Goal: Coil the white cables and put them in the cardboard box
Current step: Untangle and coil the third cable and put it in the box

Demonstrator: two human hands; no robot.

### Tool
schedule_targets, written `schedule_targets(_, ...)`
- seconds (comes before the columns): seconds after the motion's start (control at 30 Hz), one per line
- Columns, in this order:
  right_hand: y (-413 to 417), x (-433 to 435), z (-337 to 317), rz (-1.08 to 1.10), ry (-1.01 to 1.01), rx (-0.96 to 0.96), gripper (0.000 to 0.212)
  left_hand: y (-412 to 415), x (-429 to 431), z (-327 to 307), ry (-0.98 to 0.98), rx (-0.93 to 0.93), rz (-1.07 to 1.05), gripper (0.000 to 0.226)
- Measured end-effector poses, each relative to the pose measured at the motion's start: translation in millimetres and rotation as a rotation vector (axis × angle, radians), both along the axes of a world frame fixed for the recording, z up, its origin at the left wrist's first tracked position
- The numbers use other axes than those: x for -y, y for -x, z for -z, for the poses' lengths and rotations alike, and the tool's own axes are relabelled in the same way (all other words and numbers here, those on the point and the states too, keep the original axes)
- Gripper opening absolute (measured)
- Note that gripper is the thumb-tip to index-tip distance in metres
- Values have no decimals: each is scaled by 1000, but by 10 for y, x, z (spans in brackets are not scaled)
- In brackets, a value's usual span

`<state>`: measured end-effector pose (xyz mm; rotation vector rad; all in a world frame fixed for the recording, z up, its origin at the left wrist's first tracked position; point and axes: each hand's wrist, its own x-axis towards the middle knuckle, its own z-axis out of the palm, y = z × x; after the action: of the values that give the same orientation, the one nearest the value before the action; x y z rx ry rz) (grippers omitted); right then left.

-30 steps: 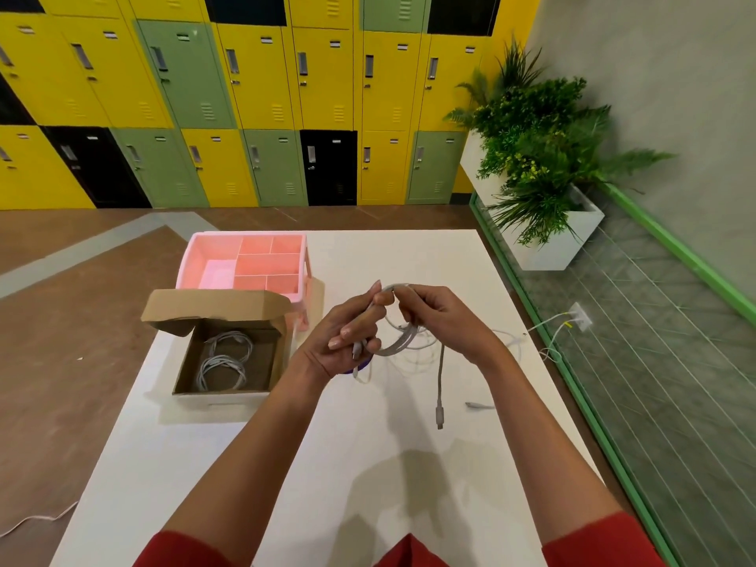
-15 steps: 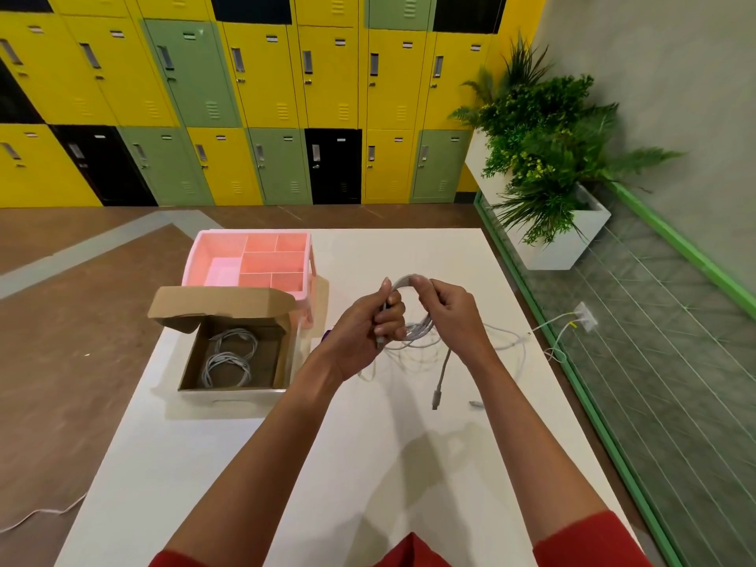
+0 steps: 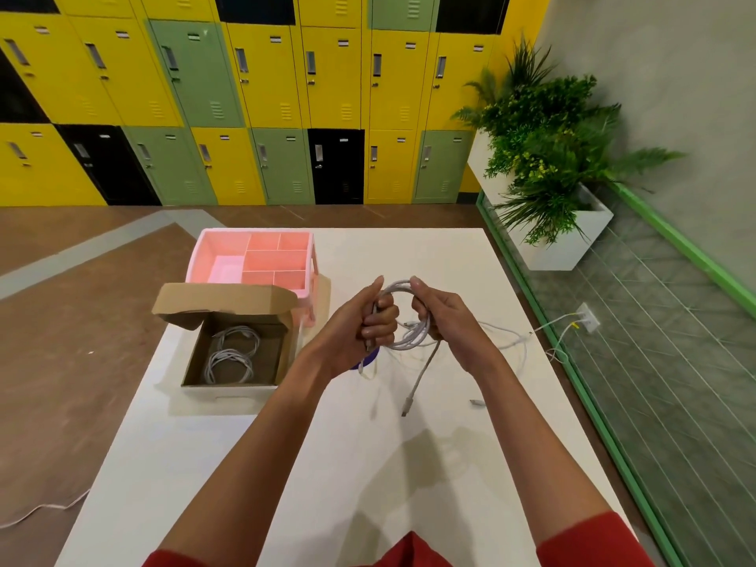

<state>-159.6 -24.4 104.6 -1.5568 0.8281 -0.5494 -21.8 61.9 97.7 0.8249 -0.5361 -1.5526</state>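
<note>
White table point(image 3: 409, 464) under everything. Cardboard box point(image 3: 233, 392), flap open, two coiled white cables point(image 3: 231, 354) lying inside. Pink organizer point(image 3: 212, 243) just behind box. Right of box, above table: left hand point(image 3: 352, 325) and right hand point(image 3: 446, 317), fingers of both curled round white cable coil point(image 3: 413, 339); several thin pale loops. Plug end point(image 3: 409, 403) dangles below coil. Loose cable point(image 3: 507, 337) farther right of box, on table.

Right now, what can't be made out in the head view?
The purple object on the white table: mostly under the left hand, identity unclear.
The white cable coil: parts hidden inside the left hand and right hand.
The coiled white cables in the brown cardboard box: too small to count.
The grey connector on the table: type too small to tell.
</note>
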Motion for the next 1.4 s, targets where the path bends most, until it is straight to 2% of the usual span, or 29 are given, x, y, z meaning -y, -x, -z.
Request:
schedule_targets(0.13, -18, -3, 4, 53, 71, 11, 45, 85, 10, 40, -78, 233, -143, 36)
schedule_targets(0.27, -14, -8, 20, 53, 106, -24, 45, 143, 21, 95, -84, 337, -232, 39)
schedule_targets(0.37, 30, -1, 33, 57, 176, -27, 42, 103, 20, 53, -69, 382, -214, 40)
schedule_targets(0.47, 72, 81, -12, 106, 305, 41, 32, 79, -16, 32, -60, 409, -101, 39)
schedule_targets(0.67, -24, 117, -276, 105, 453, 115, 31, 227, -61, 108, -13, 169, 35, 38)
schedule_targets(0.83, 2, 138, -298, 104, 401, 135, 36, 194, -96, 70, 48, -20, 32, 35)
schedule_targets(0.9, 68, 129, -309, 36, 318, 88, 36, 151, -109, 57, 79, -89, 22, 35)
schedule_targets(1.0, 126, 96, -265, -154, 248, -79, 31, 99, -125, 40, 99, -164, -15, 36)
schedule_targets(1.07, 122, 55, -238, -200, 234, -119, 29, 79, -119, 42, 99, -173, -30, 37)
schedule_targets(1.2, 86, 52, -228, -157, 277, -131, 32, 89, -126, 61, 90, -172, -32, 40)
schedule_targets(1.4, 99, 71, -142, -161, 251, -115, 32, 94, -130, 48, 64, 33, -84, 41)
